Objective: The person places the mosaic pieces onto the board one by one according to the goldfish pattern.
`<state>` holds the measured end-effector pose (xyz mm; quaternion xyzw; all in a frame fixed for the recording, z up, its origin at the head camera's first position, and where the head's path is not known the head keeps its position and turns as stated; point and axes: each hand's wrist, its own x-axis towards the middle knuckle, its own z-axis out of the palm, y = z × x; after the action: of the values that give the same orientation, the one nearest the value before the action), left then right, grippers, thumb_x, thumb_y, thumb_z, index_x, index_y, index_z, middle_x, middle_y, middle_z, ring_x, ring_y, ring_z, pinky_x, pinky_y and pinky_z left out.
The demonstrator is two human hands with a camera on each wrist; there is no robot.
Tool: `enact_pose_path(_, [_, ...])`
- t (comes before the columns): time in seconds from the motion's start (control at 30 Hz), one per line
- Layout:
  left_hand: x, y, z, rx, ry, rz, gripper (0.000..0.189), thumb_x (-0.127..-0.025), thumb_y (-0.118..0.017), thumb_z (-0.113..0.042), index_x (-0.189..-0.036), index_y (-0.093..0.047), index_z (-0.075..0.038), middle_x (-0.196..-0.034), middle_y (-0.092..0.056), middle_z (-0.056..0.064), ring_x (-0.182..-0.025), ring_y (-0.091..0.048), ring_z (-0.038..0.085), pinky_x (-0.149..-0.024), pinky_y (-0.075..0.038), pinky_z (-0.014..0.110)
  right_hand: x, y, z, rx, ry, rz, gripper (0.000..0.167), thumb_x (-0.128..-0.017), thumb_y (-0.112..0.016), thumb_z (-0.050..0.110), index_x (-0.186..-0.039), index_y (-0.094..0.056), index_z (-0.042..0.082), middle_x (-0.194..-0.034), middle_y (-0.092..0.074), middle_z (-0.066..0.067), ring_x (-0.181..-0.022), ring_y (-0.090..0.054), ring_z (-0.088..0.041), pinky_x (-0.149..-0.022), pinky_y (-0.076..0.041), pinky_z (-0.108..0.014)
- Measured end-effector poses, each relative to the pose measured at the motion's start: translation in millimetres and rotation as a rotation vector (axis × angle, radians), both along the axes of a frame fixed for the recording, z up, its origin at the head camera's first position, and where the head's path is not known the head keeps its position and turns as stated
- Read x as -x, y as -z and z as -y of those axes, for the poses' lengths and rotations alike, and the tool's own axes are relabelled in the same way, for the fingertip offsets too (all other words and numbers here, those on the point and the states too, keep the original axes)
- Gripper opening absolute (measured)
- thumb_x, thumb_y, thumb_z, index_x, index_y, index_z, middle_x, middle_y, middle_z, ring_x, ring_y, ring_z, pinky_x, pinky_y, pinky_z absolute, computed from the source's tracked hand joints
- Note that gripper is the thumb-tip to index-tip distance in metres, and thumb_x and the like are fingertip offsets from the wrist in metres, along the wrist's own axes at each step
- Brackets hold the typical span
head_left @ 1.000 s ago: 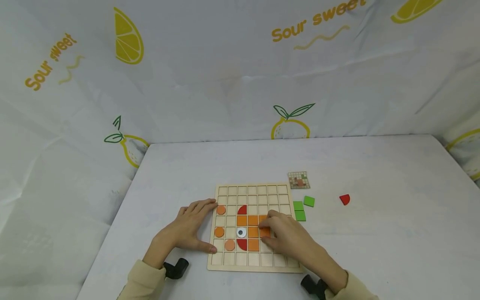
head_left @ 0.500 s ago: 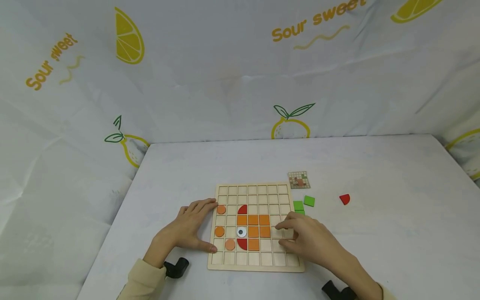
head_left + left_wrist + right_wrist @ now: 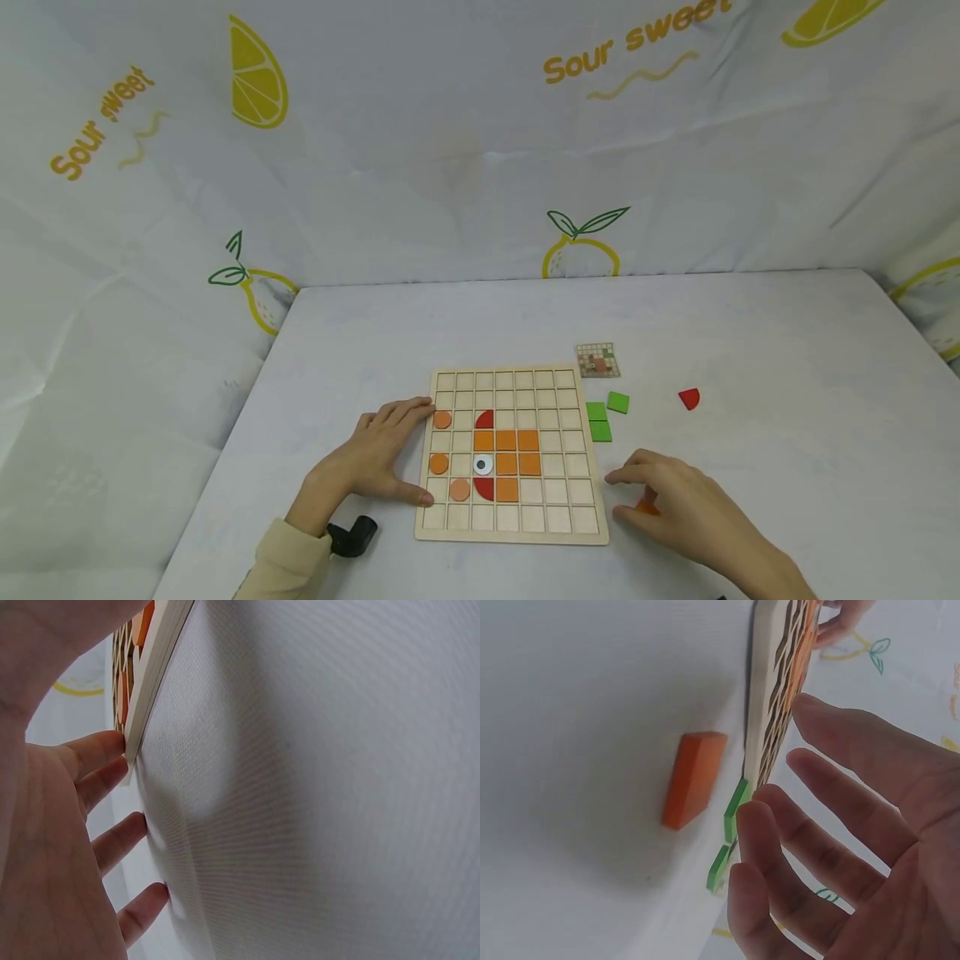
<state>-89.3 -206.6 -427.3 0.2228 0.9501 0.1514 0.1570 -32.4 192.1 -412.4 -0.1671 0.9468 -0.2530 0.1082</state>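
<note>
A wooden grid board point(image 3: 517, 538) lies on the table with orange squares point(image 3: 506, 463), red quarter-circles point(image 3: 485, 489), orange discs point(image 3: 438, 463) and a white eye piece point(image 3: 483, 465) set in its cells. Against the board's left edge rests my left hand point(image 3: 378, 457), fingers spread, thumb at the lower left corner. In the left wrist view its fingertips touch the board side point(image 3: 157, 679) and the cloth. To the right of the board, my right hand point(image 3: 686, 504) hovers with bent, parted fingers over a loose orange square point(image 3: 694, 781). The right wrist view shows that piece on the table, apart from the fingers.
Green squares point(image 3: 600, 431) lie by the board's right edge, one point(image 3: 618, 402) a little apart. A small pattern card point(image 3: 597, 360) sits at the upper right corner. Farther right is a loose red quarter-circle point(image 3: 689, 399). A printed cloth backdrop point(image 3: 420, 192) stands behind the table.
My right hand has left the orange squares on the board and moved right, off the board to the loose orange square. My left hand has stayed in place.
</note>
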Motion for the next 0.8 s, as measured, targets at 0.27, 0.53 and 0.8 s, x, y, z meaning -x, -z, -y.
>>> enact_pose_path(0.27, [-0.1, 1.4, -1.3, 0.004, -0.003, 0.001, 0.117, -0.064, -0.088, -0.066, -0.157, -0.037, -0.016, -0.166, -0.034, 0.005, -0.15, -0.034, 0.032, -0.107, -0.036, 0.061, -5.2, 10.1, -15.7, -0.023, -0.014, 0.017, 0.029, -0.075, -0.086, 0.012, -0.102, -0.081, 0.021, -0.091, -0.065, 0.019, -0.07, -0.043, 0.006, -0.061, -0.04, -0.019])
enact_pose_path(0.53, [-0.5, 0.1, -1.8, 0.005, -0.004, -0.002, 0.117, -0.064, -0.088, -0.065, -0.157, -0.037, -0.015, -0.165, -0.034, 0.005, -0.149, -0.035, 0.032, -0.106, -0.037, 0.061, -6.8, 15.2, -23.8, -0.04, -0.01, 0.093, 0.034, -0.071, -0.09, 0.012, -0.103, -0.08, 0.02, -0.087, -0.059, 0.019, -0.069, -0.041, 0.004, -0.06, -0.038, -0.019])
enact_pose_path(0.8, [-0.6, 1.0, 0.3, -0.005, 0.003, -0.012, 0.117, -0.064, -0.087, -0.066, -0.156, -0.038, -0.014, -0.165, -0.034, 0.006, -0.148, -0.036, 0.033, -0.105, -0.037, 0.061, -8.5, 18.0, -23.0, -0.065, 0.006, 0.096, 0.031, -0.071, -0.09, 0.012, -0.1, -0.081, 0.019, -0.084, -0.054, 0.016, -0.069, -0.04, 0.003, -0.06, -0.037, -0.018])
